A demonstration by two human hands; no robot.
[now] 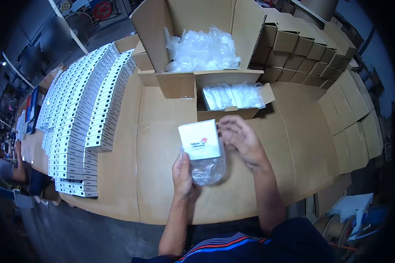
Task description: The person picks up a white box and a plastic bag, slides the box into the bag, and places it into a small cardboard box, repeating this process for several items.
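A white box (199,139) with a small red logo and dark lettering sits partly inside a clear bubble-wrap bag (208,170), its upper part sticking out. My left hand (182,174) grips the box and bag at their lower left, thumb on the front. Beside the box's upper right edge is my right hand (242,139), its fingers bent but apart, with nothing visible in them. Just beyond the hands, an open small carton (226,115) holds several bubble-wrapped packs (233,96) in a row.
Behind stands a large open carton (149,30) of bubble-wrap bags (204,50). Long stacks of white boxes (81,118) line the left of the cardboard-covered table (162,197). Brown cartons (303,48) are piled at the back right. Another person (19,168) is at the far left.
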